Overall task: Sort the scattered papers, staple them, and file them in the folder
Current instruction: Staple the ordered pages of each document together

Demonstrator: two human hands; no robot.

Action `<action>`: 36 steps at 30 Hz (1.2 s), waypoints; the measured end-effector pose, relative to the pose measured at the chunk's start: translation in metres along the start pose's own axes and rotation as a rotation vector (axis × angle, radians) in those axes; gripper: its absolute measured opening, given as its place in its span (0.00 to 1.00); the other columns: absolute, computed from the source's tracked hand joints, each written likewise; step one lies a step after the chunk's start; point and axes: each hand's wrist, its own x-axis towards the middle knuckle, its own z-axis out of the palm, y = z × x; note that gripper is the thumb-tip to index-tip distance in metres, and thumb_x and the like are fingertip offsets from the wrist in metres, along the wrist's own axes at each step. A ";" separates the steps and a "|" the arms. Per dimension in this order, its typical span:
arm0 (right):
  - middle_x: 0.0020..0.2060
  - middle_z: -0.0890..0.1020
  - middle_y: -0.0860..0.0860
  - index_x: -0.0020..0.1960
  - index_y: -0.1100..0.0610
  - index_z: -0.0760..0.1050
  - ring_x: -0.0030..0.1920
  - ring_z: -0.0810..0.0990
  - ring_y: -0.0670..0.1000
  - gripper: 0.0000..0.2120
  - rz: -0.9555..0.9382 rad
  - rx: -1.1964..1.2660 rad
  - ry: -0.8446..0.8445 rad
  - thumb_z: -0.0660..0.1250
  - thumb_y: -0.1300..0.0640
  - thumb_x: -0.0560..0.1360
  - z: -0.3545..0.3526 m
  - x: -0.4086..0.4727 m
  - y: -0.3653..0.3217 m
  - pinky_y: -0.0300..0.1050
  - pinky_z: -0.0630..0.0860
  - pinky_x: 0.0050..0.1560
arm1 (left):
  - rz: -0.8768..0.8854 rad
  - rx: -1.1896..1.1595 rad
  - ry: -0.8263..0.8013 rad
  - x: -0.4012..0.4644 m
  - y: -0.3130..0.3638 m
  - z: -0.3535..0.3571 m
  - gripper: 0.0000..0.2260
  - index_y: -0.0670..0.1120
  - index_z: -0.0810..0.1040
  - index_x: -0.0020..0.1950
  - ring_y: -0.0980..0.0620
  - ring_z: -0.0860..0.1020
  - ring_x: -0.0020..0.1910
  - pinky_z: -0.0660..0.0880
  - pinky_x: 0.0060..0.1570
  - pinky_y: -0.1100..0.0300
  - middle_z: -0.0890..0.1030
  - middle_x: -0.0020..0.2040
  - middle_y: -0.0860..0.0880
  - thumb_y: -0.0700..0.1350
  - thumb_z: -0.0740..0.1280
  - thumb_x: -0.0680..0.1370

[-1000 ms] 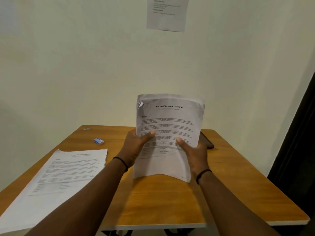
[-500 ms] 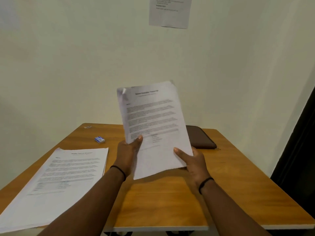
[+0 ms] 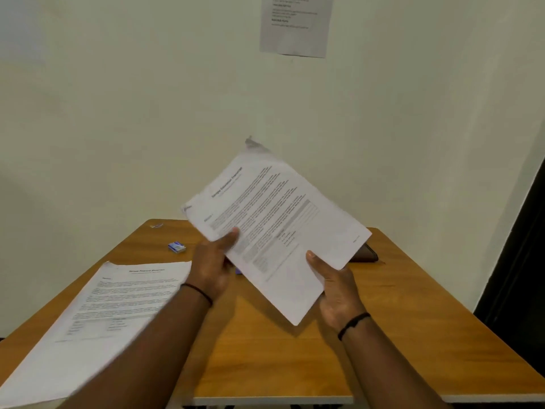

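Now papers (image 3: 274,231) (tilted) pinched between left hand (image 3: 211,265), right hand (image 3: 336,287).

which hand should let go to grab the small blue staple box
Left, probably: the left hand is nearest the small blue box, on its side. The right hand can keep gripping the white printed sheets.

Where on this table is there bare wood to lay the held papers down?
Bare wood spans the near centre and right of the table, between the flat paper stack and the right edge. The far side is busier: small blue box, dark folder. Both hands hold the raised papers.
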 end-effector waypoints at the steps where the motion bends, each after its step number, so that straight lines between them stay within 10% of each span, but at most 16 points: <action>1: 0.59 0.83 0.56 0.65 0.57 0.77 0.60 0.82 0.57 0.21 0.003 -0.033 -0.015 0.73 0.64 0.73 -0.008 -0.001 -0.005 0.61 0.75 0.64 | -0.010 0.024 0.017 0.007 0.015 -0.009 0.19 0.41 0.75 0.70 0.40 0.79 0.63 0.75 0.63 0.41 0.80 0.65 0.40 0.38 0.68 0.79; 7: 0.58 0.83 0.56 0.65 0.57 0.77 0.59 0.82 0.57 0.20 0.023 -0.086 -0.036 0.72 0.65 0.73 -0.030 0.003 -0.023 0.58 0.78 0.59 | -0.148 0.215 -0.004 0.007 0.057 -0.027 0.13 0.38 0.77 0.63 0.45 0.84 0.46 0.79 0.31 0.61 0.82 0.58 0.37 0.42 0.65 0.81; 24: 0.58 0.83 0.57 0.65 0.58 0.76 0.59 0.82 0.58 0.21 0.033 -0.241 -0.108 0.72 0.65 0.73 -0.045 0.010 -0.035 0.62 0.75 0.64 | -0.308 0.298 -0.142 0.001 0.065 -0.059 0.20 0.39 0.75 0.68 0.39 0.80 0.61 0.80 0.53 0.47 0.80 0.63 0.37 0.46 0.65 0.79; 30: 0.57 0.83 0.59 0.63 0.58 0.77 0.57 0.83 0.60 0.20 0.093 -0.313 -0.167 0.72 0.65 0.72 -0.044 0.005 -0.029 0.63 0.76 0.62 | -0.324 0.407 -0.202 0.001 0.058 -0.038 0.15 0.38 0.78 0.63 0.40 0.84 0.51 0.83 0.48 0.47 0.82 0.59 0.37 0.43 0.67 0.79; 36: 0.50 0.86 0.53 0.53 0.54 0.81 0.52 0.84 0.57 0.11 -0.070 -0.439 -0.029 0.73 0.65 0.73 -0.031 0.003 -0.039 0.57 0.79 0.58 | 0.044 0.582 -0.128 -0.002 0.038 -0.026 0.14 0.38 0.80 0.60 0.37 0.84 0.52 0.82 0.48 0.48 0.85 0.53 0.41 0.45 0.69 0.79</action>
